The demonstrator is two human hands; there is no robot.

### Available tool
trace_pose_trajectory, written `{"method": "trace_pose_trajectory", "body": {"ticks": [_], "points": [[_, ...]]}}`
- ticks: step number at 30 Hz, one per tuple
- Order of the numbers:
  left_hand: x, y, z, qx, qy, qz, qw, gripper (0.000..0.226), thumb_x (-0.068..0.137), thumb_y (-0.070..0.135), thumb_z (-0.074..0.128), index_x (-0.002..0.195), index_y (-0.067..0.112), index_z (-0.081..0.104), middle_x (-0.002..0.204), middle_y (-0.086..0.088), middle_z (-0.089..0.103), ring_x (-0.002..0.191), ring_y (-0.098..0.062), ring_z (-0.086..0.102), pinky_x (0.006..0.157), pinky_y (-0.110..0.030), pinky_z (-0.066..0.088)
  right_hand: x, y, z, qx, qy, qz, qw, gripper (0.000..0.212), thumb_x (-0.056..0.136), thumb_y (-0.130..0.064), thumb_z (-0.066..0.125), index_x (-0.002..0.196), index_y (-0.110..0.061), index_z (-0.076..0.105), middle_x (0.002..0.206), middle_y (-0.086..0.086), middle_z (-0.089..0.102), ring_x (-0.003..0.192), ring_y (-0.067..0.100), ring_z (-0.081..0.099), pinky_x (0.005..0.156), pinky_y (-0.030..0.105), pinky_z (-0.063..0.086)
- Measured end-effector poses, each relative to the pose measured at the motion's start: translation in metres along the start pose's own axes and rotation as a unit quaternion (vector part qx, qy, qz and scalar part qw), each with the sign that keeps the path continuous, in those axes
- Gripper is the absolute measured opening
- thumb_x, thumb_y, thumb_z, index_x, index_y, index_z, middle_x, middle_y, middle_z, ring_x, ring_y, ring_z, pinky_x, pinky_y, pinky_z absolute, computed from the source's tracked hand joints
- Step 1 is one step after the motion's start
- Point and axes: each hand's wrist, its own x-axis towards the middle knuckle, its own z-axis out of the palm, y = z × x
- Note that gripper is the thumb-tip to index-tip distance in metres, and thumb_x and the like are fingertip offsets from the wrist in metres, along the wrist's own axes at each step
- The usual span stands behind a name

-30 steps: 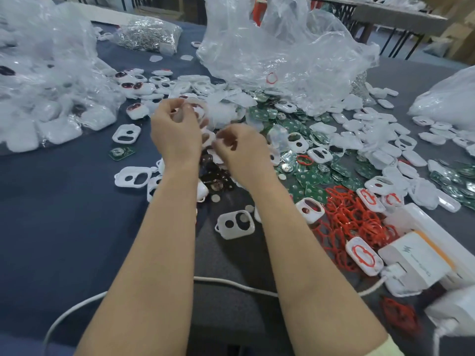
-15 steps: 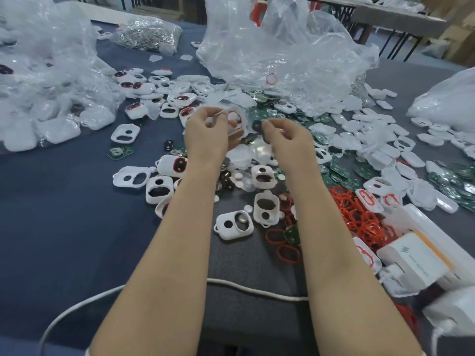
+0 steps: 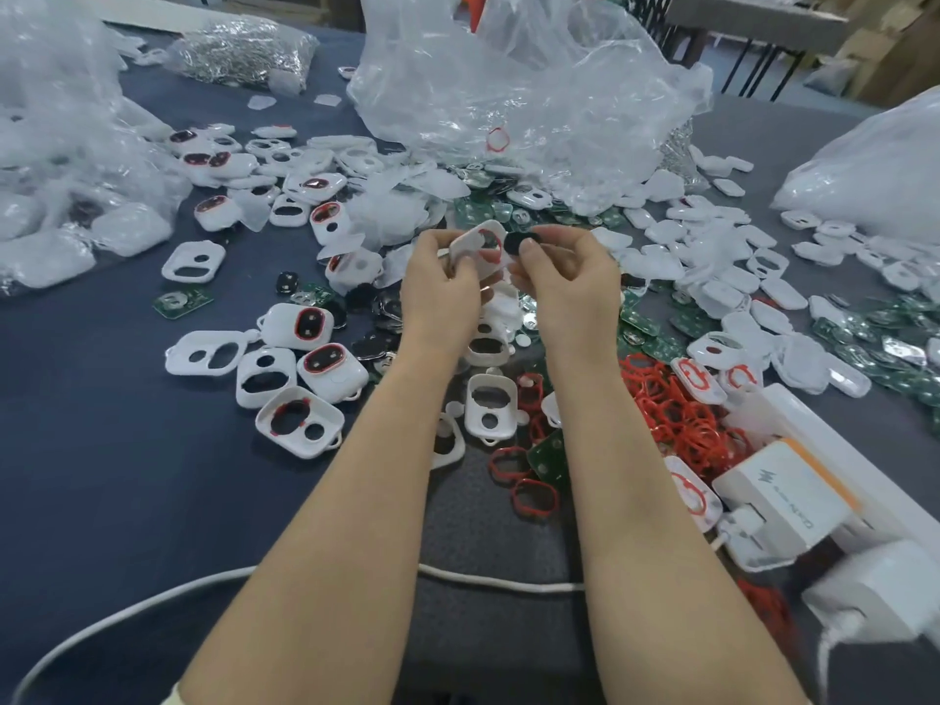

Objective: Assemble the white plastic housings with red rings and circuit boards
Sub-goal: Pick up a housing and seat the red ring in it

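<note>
Above the table (image 3: 101, 475), left hand (image 3: 440, 292) grips a white housing (image 3: 475, 246); right hand (image 3: 569, 282) pinches a black disc (image 3: 518, 244).

**Bags, charger and cable on the bench**

Just beyond the fingers (image 3: 531, 256) rises a crumpled clear plastic bag (image 3: 534, 94). Farther off to their left lies a bag of silver metal parts (image 3: 244, 48). Nearer and right of them, a white charger (image 3: 783, 496) sits on a power strip (image 3: 834, 440). A white cable (image 3: 498, 582) crosses nearest.

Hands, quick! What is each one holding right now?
Left hand: closed, gripping a white housing.
Right hand: closed, pinching a small black round part.
</note>
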Motion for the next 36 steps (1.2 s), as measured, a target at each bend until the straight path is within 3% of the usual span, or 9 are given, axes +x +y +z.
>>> {"method": "trace_pose_trajectory", "body": {"ticks": [3,6,8,12,18,22,25,29,36], "points": [[0.000,-0.002,0.001,0.059,0.022,0.060,0.996,0.018,0.098,0.005,0.045,0.093,0.022,0.048,0.076,0.017,0.062,0.067,0.009,0.061,0.071,-0.018,0.051,-0.001,0.002,0.004,0.002,0.016,0.001,1.000,0.014,0.090,-0.006,0.063,0.084,-0.018,0.061,0.079,0.000,0.065,0.070,0.007,0.064,0.066,0.020,0.053],[-0.002,-0.001,0.001,0.075,0.026,0.084,0.993,0.017,0.097,0.004,0.046,0.101,0.020,0.052,0.075,0.021,0.059,0.067,0.009,0.056,0.067,-0.010,0.045,-0.001,0.004,0.007,0.031,0.021,0.042,0.998,0.014,0.088,-0.009,0.067,0.080,-0.021,0.063,0.068,-0.011,0.062,0.063,0.000,0.057,0.064,0.021,0.049],[-0.001,0.000,0.000,0.066,0.008,0.068,0.995,0.021,0.094,0.000,0.047,0.099,0.019,0.054,0.079,0.013,0.062,0.073,-0.001,0.060,0.075,-0.021,0.051,-0.001,0.005,0.009,0.052,0.019,0.057,0.997,0.014,0.087,-0.007,0.066,0.080,-0.018,0.064,0.059,-0.013,0.060,0.054,-0.001,0.055,0.061,0.020,0.049],[-0.004,0.002,0.001,0.044,-0.039,0.038,0.998,0.016,0.093,0.000,0.050,0.097,0.015,0.056,0.093,-0.013,0.068,0.087,-0.023,0.066,0.090,-0.046,0.054,-0.002,0.006,0.011,-0.021,0.032,0.009,0.999,0.009,0.087,-0.007,0.066,0.082,-0.014,0.064,0.073,-0.002,0.066,0.063,0.002,0.062,0.063,0.018,0.052],[-0.006,0.002,0.001,0.049,-0.062,0.030,0.996,0.014,0.093,0.012,0.055,0.089,0.025,0.056,0.088,-0.003,0.069,0.082,-0.014,0.068,0.083,-0.037,0.056,0.000,0.009,0.005,-0.064,0.045,-0.009,0.997,0.011,0.087,-0.016,0.068,0.082,-0.016,0.059,0.077,0.002,0.062,0.069,0.011,0.058,0.063,0.018,0.047],[-0.008,0.002,0.002,0.050,-0.057,0.040,0.996,0.006,0.095,0.022,0.056,0.090,0.023,0.058,0.082,0.003,0.068,0.078,-0.009,0.066,0.081,-0.035,0.056,0.002,0.010,0.002,-0.065,0.021,0.011,0.998,0.017,0.089,-0.021,0.067,0.101,-0.013,0.057,0.087,-0.001,0.063,0.076,0.008,0.060,0.070,0.019,0.050],[-0.007,0.001,0.001,0.065,-0.042,0.050,0.996,0.010,0.098,0.023,0.054,0.093,0.016,0.059,0.084,-0.001,0.067,0.077,-0.011,0.064,0.075,-0.031,0.057,0.001,0.006,0.002,-0.087,-0.009,-0.004,0.996,0.008,0.091,-0.014,0.064,0.098,-0.011,0.061,0.094,0.007,0.067,0.085,0.016,0.064,0.079,0.030,0.055],[-0.005,0.001,0.000,0.080,-0.025,0.035,0.996,0.008,0.099,0.018,0.052,0.095,0.012,0.057,0.092,-0.009,0.067,0.082,-0.018,0.065,0.073,-0.028,0.059,-0.001,0.005,0.005,-0.120,-0.020,-0.022,0.992,0.006,0.090,-0.011,0.063,0.094,-0.015,0.060,0.089,0.000,0.065,0.083,0.014,0.063,0.079,0.029,0.055],[-0.008,0.002,-0.001,0.078,-0.056,0.037,0.995,0.016,0.096,0.023,0.056,0.101,0.009,0.062,0.090,-0.010,0.070,0.085,-0.024,0.070,0.080,-0.048,0.058,0.005,0.003,-0.004,0.009,-0.051,0.080,0.995,0.014,0.089,0.000,0.059,0.085,-0.013,0.056,0.073,0.001,0.063,0.065,0.011,0.060,0.063,0.024,0.049]]}}
